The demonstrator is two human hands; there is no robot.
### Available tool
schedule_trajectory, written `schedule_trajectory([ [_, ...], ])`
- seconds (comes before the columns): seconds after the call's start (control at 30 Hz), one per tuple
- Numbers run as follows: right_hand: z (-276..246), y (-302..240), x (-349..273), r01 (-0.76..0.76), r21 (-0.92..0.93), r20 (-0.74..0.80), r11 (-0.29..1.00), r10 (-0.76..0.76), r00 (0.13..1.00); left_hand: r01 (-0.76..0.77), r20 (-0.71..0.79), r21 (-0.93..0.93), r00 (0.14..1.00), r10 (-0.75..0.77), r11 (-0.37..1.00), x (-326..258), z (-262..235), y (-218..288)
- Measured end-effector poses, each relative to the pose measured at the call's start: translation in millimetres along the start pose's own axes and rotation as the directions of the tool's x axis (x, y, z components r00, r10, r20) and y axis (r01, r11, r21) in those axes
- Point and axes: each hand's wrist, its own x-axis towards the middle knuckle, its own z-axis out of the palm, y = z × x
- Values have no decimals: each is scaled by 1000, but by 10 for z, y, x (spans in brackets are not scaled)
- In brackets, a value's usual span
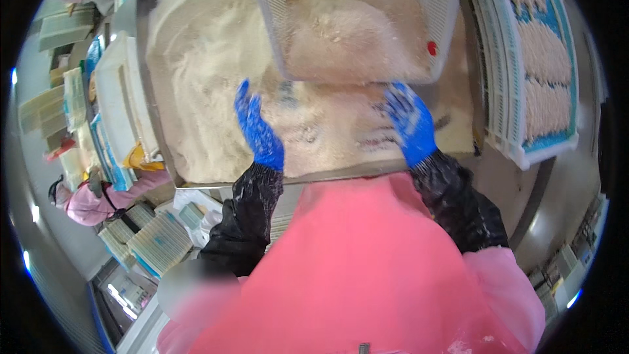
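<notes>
Both my hands wear blue gloves dusted with powder. My left hand [261, 132] is empty above the pale breading crumbs [196, 111] in a shallow metal bin, its fingers stretched out with the thumb side turned inward. My right hand [413, 124] lies with fingers extended, its fingertips by the front rim of a white mesh-sided basket [278, 33]; whether they touch it I cannot tell. Inside the basket is a blurred heap of crumbs [347, 33], and a small red spot [432, 48] shows on its right side. Crumbs between my hands are smeared by motion.
At the right stand stacked white trays [517, 101] with rows of pale breaded sticks [547, 52] on blue liners. The bin's metal front edge [341, 176] runs before my pink apron. Further left are a white container [118, 85], a person in pink [98, 203] and more trays [159, 242].
</notes>
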Motion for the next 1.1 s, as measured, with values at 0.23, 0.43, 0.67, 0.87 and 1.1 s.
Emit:
schedule_trajectory([
  [0.23, -483, 556, 18, -128, -248, 215, 960, 183, 959, -159, 156, 116, 978, 140, 980, 735, -743, -1194],
  [0.43, 447, 1048, 12, 1, -421, 427, 907, 197, 882, -280, 466, 135, 865, 189, 950, 870, -562, -1572],
  [0.67, 350, 1207, 171, 259, -577, 442, 774, 30, 896, -351, 509, 455, 857, 84, 819, -119, -705, -1159],
  [0.87, 1154, 1502, 570, 782, -514, 833, 351, -12, 553, -87, 195, 347, 981, 19, 934, -243, -495, -1531],
  [1.1, 993, 1252, 469, 769, -537, 795, 348, -96, 599, -101, 356, -87, 926, 126, 991, -316, -157, -1058],
])
